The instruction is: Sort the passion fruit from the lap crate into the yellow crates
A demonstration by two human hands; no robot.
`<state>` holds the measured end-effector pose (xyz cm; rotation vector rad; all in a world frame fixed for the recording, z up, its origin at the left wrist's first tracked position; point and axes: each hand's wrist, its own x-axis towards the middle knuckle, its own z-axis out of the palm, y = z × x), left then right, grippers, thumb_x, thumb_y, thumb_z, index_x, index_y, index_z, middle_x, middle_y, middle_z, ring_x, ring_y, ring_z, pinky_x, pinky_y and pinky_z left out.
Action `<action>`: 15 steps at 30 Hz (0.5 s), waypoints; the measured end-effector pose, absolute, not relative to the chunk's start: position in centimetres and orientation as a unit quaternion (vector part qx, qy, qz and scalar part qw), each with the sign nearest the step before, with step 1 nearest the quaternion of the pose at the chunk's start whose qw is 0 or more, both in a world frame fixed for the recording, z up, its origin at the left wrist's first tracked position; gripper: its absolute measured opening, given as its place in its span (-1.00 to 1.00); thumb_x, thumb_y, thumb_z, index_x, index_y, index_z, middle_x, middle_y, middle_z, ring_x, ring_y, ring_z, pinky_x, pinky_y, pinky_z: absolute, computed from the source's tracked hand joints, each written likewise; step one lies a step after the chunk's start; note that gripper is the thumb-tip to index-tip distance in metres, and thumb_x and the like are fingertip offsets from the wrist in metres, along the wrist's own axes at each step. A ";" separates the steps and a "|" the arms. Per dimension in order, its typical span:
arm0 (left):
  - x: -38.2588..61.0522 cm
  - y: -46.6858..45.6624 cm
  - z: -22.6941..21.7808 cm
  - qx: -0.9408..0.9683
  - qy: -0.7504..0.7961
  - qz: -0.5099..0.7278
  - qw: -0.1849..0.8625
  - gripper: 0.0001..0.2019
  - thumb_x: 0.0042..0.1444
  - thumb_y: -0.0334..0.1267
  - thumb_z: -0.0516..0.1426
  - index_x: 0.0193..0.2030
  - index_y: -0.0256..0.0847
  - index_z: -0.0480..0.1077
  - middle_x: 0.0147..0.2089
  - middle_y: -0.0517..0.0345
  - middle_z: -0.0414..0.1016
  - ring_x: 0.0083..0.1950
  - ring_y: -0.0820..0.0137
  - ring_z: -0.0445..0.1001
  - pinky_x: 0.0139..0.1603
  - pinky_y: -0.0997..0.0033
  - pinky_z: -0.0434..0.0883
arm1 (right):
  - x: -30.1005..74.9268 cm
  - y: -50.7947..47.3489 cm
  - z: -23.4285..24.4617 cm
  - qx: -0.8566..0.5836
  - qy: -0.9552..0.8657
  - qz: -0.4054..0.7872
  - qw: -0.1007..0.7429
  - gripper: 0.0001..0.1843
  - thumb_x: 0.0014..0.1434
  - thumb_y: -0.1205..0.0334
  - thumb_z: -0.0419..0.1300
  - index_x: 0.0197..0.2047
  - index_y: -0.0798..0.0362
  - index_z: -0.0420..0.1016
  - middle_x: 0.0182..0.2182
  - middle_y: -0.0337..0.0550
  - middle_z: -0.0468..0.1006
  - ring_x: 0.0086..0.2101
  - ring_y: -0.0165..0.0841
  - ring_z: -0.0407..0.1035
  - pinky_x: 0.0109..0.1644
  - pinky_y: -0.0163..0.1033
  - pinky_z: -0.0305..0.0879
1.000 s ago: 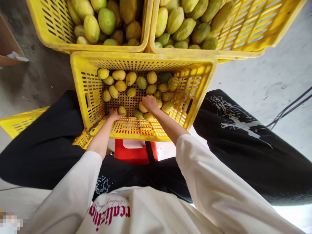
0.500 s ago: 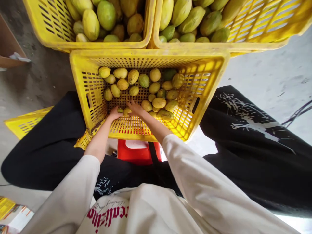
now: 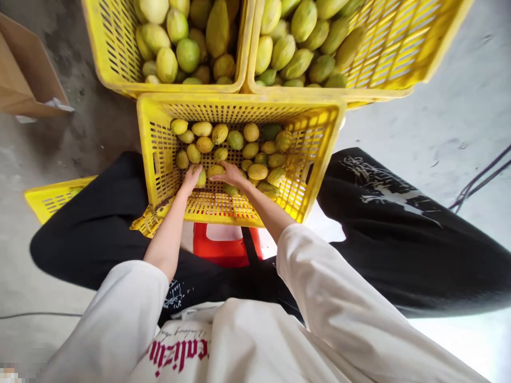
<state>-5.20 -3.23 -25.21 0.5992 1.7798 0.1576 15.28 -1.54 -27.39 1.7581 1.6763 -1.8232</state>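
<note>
Inside the yellow plastic crate (image 3: 241,99) between my legs, both hands are low, near its front side. My left hand (image 3: 191,177) is closed around a small yellow-green oval fruit (image 3: 202,180), papaya-like in shape. A yellowish oval fruit (image 3: 216,170) sits in the grasp of my right hand (image 3: 231,173), fingers and thumb around it. Several more such fruits lie on the crate floor, among them a green one (image 3: 235,140) and a dark green one (image 3: 271,132). My right wrist partly covers a fruit (image 3: 230,189) beneath it.
Two yellow crates of larger fruit, the left crate (image 3: 96,48) and the right crate (image 3: 399,48), adjoin the far side. A cardboard box (image 3: 30,69) stands far left. A red plastic stool (image 3: 219,252) shows below the crate. Black cables (image 3: 479,178) lie on the right.
Both hands have moved away from the front wall toward the crate's middle, and a fruit has come with each. The view has shifted, showing more of the far crates and cardboard box.
</note>
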 end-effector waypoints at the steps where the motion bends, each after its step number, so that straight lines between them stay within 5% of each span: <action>1: -4.6 -2.4 -23.9 0.204 0.774 0.133 0.584 -0.88 0.78 -0.10 0.19 0.12 -0.03 0.48 0.02 0.06 0.74 -0.12 0.24 0.83 -0.11 0.32 0.80 | 15.5 -0.8 -27.0 0.589 0.522 -0.616 -0.006 -0.25 0.41 -0.16 0.79 0.44 0.01 0.70 0.48 0.21 0.84 0.50 0.15 0.71 0.65 0.12 0.60; 5: -2.5 1.9 -16.5 0.156 0.716 0.302 0.609 -0.79 0.65 -0.17 0.33 -0.12 -0.07 0.54 -0.26 0.17 0.64 -0.35 0.29 0.70 -0.40 0.40 0.68 | 15.8 2.2 -23.7 0.575 0.386 -0.669 -0.268 -0.05 -0.04 -0.53 0.88 0.05 -0.09 0.60 0.12 0.01 0.86 0.29 0.17 0.74 0.53 0.20 0.72; 8: -1.8 4.5 -9.8 0.206 0.622 0.384 0.651 -0.66 0.68 -0.26 0.22 -0.23 -0.15 0.62 -0.26 0.07 0.68 -0.35 0.34 0.68 -0.40 0.44 0.63 | 15.9 4.2 -18.7 0.495 0.313 -0.683 -0.437 -0.05 -0.04 -0.61 0.83 0.01 -0.17 0.51 0.02 -0.12 0.79 0.26 0.06 0.70 0.53 0.14 0.73; 12: -1.2 4.7 -2.2 0.268 0.541 0.438 0.666 -0.64 0.69 -0.17 0.29 -0.23 -0.18 0.65 -0.31 0.01 0.68 -0.28 0.24 0.72 -0.35 0.41 0.60 | 16.8 4.6 -10.1 0.421 0.260 -0.715 -0.493 -0.34 0.25 -0.30 0.77 0.06 -0.23 0.50 -0.02 -0.14 0.81 0.27 0.00 0.67 0.44 0.07 0.74; 15: -0.4 2.4 0.9 0.244 0.553 0.443 0.662 -0.52 0.75 -0.15 0.16 -0.30 -0.17 0.59 -0.41 0.03 0.55 -0.40 0.22 0.63 -0.45 0.35 0.50 | 18.1 2.8 -5.3 0.384 0.267 -0.733 -0.494 -0.40 0.16 -0.01 0.76 0.08 -0.24 0.54 -0.01 -0.26 0.78 0.19 -0.07 0.70 0.28 0.00 0.79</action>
